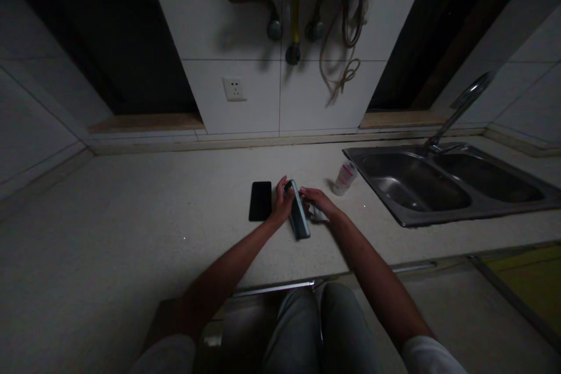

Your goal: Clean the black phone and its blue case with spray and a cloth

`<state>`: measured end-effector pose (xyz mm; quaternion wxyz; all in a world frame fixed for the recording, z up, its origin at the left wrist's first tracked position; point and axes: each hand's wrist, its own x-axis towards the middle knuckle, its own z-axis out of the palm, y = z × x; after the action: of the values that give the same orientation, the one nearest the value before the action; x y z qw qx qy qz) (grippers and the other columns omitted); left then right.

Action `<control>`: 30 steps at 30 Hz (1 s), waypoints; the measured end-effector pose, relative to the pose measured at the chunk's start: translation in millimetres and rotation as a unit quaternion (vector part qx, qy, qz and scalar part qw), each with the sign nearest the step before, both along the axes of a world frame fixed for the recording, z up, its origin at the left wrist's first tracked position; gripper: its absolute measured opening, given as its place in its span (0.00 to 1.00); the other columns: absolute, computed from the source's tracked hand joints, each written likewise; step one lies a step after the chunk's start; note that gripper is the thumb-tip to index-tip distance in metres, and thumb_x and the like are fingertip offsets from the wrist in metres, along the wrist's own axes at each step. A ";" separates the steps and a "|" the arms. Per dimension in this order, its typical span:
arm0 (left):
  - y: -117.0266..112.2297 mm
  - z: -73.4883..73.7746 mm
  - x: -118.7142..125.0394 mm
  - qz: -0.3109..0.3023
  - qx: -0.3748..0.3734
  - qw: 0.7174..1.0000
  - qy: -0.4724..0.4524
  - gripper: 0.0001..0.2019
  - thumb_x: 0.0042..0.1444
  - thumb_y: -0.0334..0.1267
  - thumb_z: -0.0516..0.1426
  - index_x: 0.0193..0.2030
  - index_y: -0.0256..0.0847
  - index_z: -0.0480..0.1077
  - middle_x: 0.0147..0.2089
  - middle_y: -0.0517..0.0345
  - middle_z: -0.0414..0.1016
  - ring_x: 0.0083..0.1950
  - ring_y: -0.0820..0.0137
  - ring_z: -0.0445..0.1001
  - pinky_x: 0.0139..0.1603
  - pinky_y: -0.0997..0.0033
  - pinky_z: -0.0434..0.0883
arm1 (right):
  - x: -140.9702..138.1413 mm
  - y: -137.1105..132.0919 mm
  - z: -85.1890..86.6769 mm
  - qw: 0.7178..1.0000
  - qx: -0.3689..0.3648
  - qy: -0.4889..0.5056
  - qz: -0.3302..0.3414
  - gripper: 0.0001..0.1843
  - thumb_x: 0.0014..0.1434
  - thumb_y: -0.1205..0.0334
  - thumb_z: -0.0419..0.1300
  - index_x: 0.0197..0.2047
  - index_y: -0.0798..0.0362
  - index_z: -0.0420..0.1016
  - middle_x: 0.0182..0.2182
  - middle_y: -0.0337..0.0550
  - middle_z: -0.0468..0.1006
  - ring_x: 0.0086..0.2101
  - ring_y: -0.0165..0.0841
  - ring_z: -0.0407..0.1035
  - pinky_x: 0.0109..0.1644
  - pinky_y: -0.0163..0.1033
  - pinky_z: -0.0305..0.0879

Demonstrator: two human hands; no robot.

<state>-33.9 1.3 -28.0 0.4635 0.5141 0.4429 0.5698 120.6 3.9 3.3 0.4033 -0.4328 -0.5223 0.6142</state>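
My left hand [283, 201] grips the upper part of a slim blue-green phone [299, 213] that is tilted up on its long edge on the pale counter [153, 204]. My right hand [316, 201] is at the phone's other side, fingers curled on a small pale cloth or wipe [318, 215] pressed toward it. A second phone, black [260, 201], lies flat on the counter just left of my left hand. A small white bottle with a pink label [344, 178] stands a little to the right of my right hand.
A steel double sink [442, 184] with a tall tap [460, 108] fills the right of the counter. The tiled wall behind has a socket [234, 89] and hanging hoses [302, 6]. My knees [315, 327] are below the counter edge.
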 end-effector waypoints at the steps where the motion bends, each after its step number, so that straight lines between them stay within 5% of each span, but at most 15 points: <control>1: 1.8 -3.2 -0.7 0.014 0.029 0.999 0.016 0.41 0.54 0.68 0.58 0.67 0.44 0.60 0.64 0.41 0.65 0.66 0.54 0.65 0.64 0.54 0.64 | 1.4 0.1 0.5 1.000 0.007 -0.011 -0.005 0.30 0.47 0.31 0.66 0.29 0.53 0.74 0.17 0.35 0.66 0.19 0.28 0.58 0.22 0.35 0.53; 7: 7.6 -15.1 0.5 0.041 0.032 0.998 0.033 0.36 0.55 0.60 0.62 0.65 0.45 0.60 0.65 0.43 0.61 0.59 0.59 0.70 0.59 0.57 0.67 | 11.8 1.8 -5.3 0.991 0.056 -0.114 -0.027 0.25 0.44 0.39 0.68 0.28 0.54 0.75 0.19 0.34 0.69 0.20 0.27 0.58 0.24 0.33 0.52; 13: 3.5 2.0 -5.5 0.056 0.058 0.996 0.044 0.19 0.60 0.45 0.59 0.56 0.44 0.65 0.61 0.47 0.64 0.49 0.66 0.71 0.53 0.63 0.70 | 27.4 9.9 -18.5 0.960 0.094 -0.207 -0.164 0.17 0.46 0.47 0.67 0.27 0.54 0.76 0.20 0.39 0.72 0.23 0.32 0.64 0.25 0.36 0.55; 15: 4.3 10.7 -11.0 0.093 0.069 0.991 0.063 0.14 0.58 0.41 0.58 0.51 0.43 0.68 0.58 0.48 0.65 0.47 0.67 0.72 0.48 0.66 0.71 | 36.6 11.3 -20.3 0.928 0.116 -0.258 -0.244 0.15 0.47 0.51 0.68 0.34 0.52 0.79 0.23 0.42 0.74 0.26 0.36 0.67 0.28 0.38 0.57; 18: 8.1 20.3 -20.3 0.141 0.091 0.978 0.122 0.09 0.58 0.34 0.55 0.45 0.43 0.70 0.55 0.47 0.67 0.46 0.67 0.71 0.44 0.68 0.71 | 46.0 9.0 -20.3 0.842 0.160 -0.363 -0.366 0.21 0.50 0.55 0.67 0.48 0.50 0.79 0.31 0.49 0.79 0.32 0.42 0.71 0.34 0.42 0.62; 20: 11.2 23.2 -26.1 0.155 0.101 0.969 0.166 0.09 0.57 0.30 0.53 0.44 0.42 0.70 0.56 0.47 0.67 0.49 0.66 0.71 0.44 0.68 0.72 | 46.3 6.1 -18.4 0.813 0.182 -0.389 -0.393 0.23 0.54 0.53 0.64 0.53 0.51 0.77 0.34 0.52 0.80 0.34 0.44 0.72 0.37 0.45 0.63; 22: 13.9 23.8 -31.6 0.157 0.108 0.957 0.219 0.11 0.56 0.28 0.53 0.44 0.42 0.70 0.56 0.46 0.67 0.53 0.65 0.71 0.47 0.67 0.72 | 42.1 3.7 -15.3 0.824 0.212 -0.366 -0.377 0.21 0.58 0.51 0.60 0.50 0.52 0.79 0.32 0.50 0.80 0.33 0.42 0.71 0.38 0.45 0.64; 25: 17.1 22.6 -39.4 0.158 0.124 0.925 0.322 0.12 0.56 0.27 0.54 0.45 0.42 0.71 0.55 0.46 0.68 0.58 0.62 0.69 0.57 0.61 0.69 | 32.0 3.4 -11.0 0.878 0.243 -0.258 -0.323 0.20 0.59 0.48 0.58 0.44 0.53 0.81 0.25 0.43 0.76 0.28 0.37 0.68 0.35 0.41 0.63; 30: 15.3 20.8 -47.2 0.177 0.129 0.856 0.468 0.11 0.58 0.30 0.55 0.46 0.41 0.74 0.55 0.45 0.71 0.60 0.56 0.66 0.63 0.54 0.63 | 18.1 9.1 -12.2 0.939 0.184 -0.096 -0.275 0.19 0.51 0.47 0.63 0.39 0.54 0.81 0.26 0.39 0.75 0.28 0.32 0.64 0.32 0.37 0.60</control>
<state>-81.1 16.6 -7.2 0.0227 0.6883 0.6134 0.3865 138.7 13.0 -8.9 0.5767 -0.5348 -0.5233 0.3280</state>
